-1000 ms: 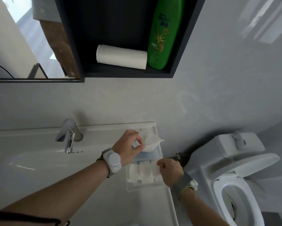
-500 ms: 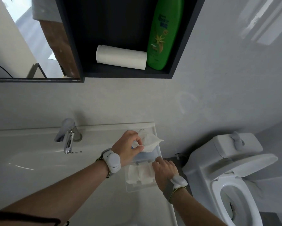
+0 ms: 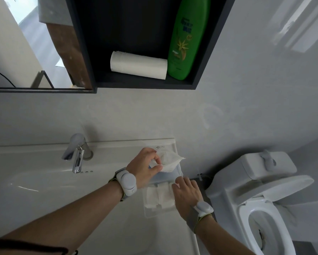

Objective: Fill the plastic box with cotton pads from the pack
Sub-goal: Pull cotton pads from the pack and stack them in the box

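Faucet [image 3: 77, 155] left of hands, toilet [image 3: 264, 203] right

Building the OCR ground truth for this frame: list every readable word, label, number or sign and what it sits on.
Nothing reads cleanly.
green bottle: blue brand block near the top and a small orange line under the plant picture, both too blurred to quote.
sink: small dark print on the back ledge above the left hand, too small to read.
pack: no print visible.
plastic box, paper roll, toilet: none.
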### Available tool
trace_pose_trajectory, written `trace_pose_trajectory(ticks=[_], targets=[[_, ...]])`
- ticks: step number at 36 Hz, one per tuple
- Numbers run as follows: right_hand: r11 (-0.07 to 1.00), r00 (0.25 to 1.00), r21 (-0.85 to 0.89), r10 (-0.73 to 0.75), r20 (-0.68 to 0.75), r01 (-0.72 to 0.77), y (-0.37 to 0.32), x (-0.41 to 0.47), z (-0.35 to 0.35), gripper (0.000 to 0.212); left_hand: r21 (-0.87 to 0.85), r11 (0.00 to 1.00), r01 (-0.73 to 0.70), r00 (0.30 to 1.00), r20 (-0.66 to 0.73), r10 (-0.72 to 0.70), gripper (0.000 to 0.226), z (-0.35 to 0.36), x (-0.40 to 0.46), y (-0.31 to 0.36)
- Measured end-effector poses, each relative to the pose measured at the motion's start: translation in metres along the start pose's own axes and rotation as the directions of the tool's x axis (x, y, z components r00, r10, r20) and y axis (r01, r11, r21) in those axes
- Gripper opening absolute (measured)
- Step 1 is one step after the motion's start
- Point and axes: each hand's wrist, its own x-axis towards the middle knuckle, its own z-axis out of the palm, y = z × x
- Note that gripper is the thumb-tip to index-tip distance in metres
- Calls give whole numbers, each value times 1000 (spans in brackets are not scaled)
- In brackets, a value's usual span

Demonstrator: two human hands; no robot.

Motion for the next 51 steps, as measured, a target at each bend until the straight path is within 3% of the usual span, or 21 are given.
trace_pose_trajectory(ticks=[5,12,24,28,34,38,43,45,48,51], targets=[[988,993,146,-29,-115,46,-12,-13,1,21,12,1000,-5,1000,-3,5,6,0,1,-4],[985,998,170,28,47,-36,-22,-16,12,59,25,1000,-15,1000,-10,15,4,2,1,-7],[971,992,218,75,102,-96,-27,-18,13,61,46,998,-36,999,-18,37,4,1,1,-9],[961,998,267,56,37,-64,-22,-18,5,51,55,997,-57,998,-21,58,6,1,0,-12],[920,966,388,45,-255,60,1,-6,-27,15,50,997,-56,998,-5,56,5,2,3,-19],[916,920,389,65,-385,99,11,14,-60,17,55,996,-74,997,-20,75,9,3,3,-22],[901,879,371,-25,-476,226,10,41,-101,20,49,993,-111,993,-32,113,11,7,2,-23],[905,912,352,-86,-402,240,6,52,-110,25,54,991,-126,991,-30,128,12,7,2,-22],[936,970,270,-190,-149,225,-2,72,-118,36,57,990,-129,991,-38,132,10,7,1,-20],[968,968,92,-239,80,232,-15,84,-128,33,38,989,-142,988,-56,144,5,8,0,-23]])
